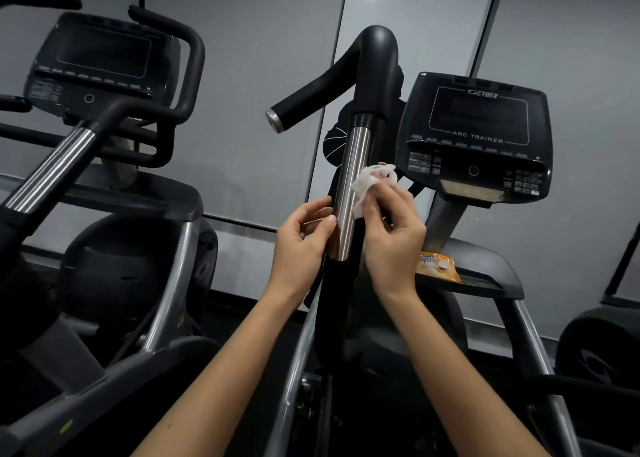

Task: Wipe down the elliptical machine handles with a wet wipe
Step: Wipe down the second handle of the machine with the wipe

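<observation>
Head view: wipe on chrome tube, handle wipe-down part done.
Right hand pinching crumpled wet wipe vs. right side of chrome tube; left hand loosely curled, holding nothing, fingertips touching tube's left side. Black grip above, likely not yet reached. Wipe pack on ledge below console, near right wrist. Risks: bunched wipe = small contact patch, back of tube prob. missed; loose pinch could drop wipe.

A crumpled white wet wipe lies against the right side of the upright handle's polished steel tube; above it, the handle's black rubber grip curves over and slopes down-left.
</observation>
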Demonstrator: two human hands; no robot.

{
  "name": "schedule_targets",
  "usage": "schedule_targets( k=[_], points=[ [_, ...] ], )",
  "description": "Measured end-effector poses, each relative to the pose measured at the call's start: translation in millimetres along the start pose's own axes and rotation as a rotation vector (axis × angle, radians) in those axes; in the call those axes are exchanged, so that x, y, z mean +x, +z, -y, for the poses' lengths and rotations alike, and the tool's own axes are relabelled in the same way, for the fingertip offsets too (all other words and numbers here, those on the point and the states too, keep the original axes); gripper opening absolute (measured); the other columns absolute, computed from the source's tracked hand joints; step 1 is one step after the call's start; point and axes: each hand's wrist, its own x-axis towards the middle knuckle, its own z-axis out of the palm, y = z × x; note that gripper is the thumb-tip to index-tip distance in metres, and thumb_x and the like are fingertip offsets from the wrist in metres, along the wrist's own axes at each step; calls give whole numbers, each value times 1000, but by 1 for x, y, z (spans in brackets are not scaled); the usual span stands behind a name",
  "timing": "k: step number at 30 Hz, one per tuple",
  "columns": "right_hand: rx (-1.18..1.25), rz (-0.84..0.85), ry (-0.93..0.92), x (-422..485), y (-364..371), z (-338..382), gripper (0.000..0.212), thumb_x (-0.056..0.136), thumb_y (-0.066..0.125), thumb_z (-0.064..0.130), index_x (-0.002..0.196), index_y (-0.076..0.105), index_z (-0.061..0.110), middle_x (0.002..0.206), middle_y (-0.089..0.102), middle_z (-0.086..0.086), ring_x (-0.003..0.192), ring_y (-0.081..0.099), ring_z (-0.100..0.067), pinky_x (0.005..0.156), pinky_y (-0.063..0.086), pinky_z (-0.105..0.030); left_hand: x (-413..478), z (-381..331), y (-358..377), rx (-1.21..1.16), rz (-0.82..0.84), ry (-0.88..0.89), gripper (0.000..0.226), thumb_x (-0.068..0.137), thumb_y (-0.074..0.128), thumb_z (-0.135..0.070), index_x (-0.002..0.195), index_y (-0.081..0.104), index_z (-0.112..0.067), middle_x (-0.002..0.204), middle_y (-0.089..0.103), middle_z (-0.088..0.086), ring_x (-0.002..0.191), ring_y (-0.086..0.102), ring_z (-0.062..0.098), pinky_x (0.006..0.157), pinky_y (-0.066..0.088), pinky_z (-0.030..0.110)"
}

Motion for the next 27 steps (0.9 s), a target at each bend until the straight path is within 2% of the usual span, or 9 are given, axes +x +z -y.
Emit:
schedule_targets(
  k=[4,8,11,14,18,21,22,24,27],
  points=[
    [33,47,25,-3,-4,3,29,87,59,3,115,60,12,110,57,2,105,56,-2,83,47,-9,16,-11,5,-109,54,-108,20,96,46,-15,109,62,-18,98,67,0,86,63,8,72,51,19],
    [-70,144,-104,-39,-21,-12,29,85,63,13,113,63,18,114,55,4,104,59,-6,87,48,-14,25,-16,9,-245,277,-362,36,92,43,-42,87,65,-14,76,63,3,69,59,13,68,46,27],
    [-146,177,-254,-50,-28,-28,31,85,62,20,115,65,13,118,55,6,108,59,-14,92,50,-22,28,-6,7,-312,286,-381,44,84,42,-52,88,69,-17,88,63,6,82,57,21,75,42,31],
    [-149,155,-287,-38,-22,-24,30,84,61,20,112,66,9,114,56,-1,109,58,-8,92,47,-17,26,-6,8,-304,261,-366,48,92,37,-45,74,77,-25,86,68,2,87,59,19,81,42,31],
    [-138,118,-157,-7,-8,-6,29,84,66,20,113,63,17,112,53,13,103,57,-8,88,45,-12,23,-9,9,-276,254,-290,40,98,37,-28,85,72,-16,90,71,5,91,62,17,86,48,32],
    [-90,77,-55,15,-1,8,29,85,63,7,112,63,17,109,56,9,101,57,-3,84,47,-11,23,-12,9,-212,305,-205,33,100,34,-20,90,65,-16,78,68,-5,72,63,3,59,49,14],
    [-71,65,-34,20,0,11,28,86,62,5,111,63,17,109,58,3,100,57,-2,82,47,-9,23,-14,8,-200,312,-192,31,99,35,-20,88,64,-16,72,66,-8,67,61,1,56,47,12],
    [34,29,49,19,0,13,24,87,61,5,106,63,21,105,64,-2,95,62,-5,76,49,-10,22,-13,8,-176,303,-154,30,99,37,-21,88,64,-17,72,66,-7,68,61,2,61,48,15],
    [103,-31,184,-7,-6,3,27,88,57,2,93,64,27,84,70,8,81,67,-1,69,49,-10,21,-8,10,-183,268,-113,29,98,40,-24,87,66,-15,73,64,-1,69,59,10,65,50,24]
  ],
)
